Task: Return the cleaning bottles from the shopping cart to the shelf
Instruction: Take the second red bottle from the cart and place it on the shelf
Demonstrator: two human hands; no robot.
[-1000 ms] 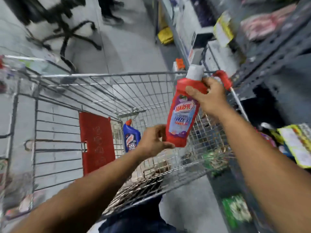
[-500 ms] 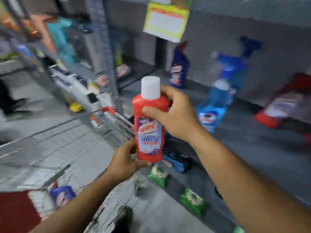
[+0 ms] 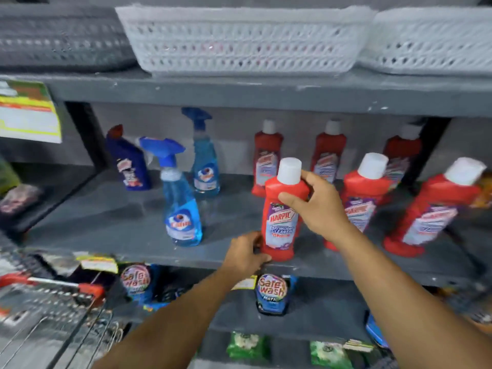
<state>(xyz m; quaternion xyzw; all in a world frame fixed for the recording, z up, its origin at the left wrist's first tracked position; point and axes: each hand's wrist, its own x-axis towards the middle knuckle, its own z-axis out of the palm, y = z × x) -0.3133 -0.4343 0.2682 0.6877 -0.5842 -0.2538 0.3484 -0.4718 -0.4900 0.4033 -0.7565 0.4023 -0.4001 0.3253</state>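
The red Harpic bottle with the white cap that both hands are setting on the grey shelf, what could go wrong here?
The red Harpic bottle with the white cap stands near the grey shelf's front edge; released carelessly, it might tip off. The right hand could also brush the neighbouring red bottle when it pulls away.

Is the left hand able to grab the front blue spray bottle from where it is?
Probably yes, once it lets go. The left hand steadies the red Harpic bottle, and bare shelf lies between it and the spray bottle.

Baskets (image 3: 239,41) above bottles (image 3: 267,155) on shelf (image 3: 106,222)
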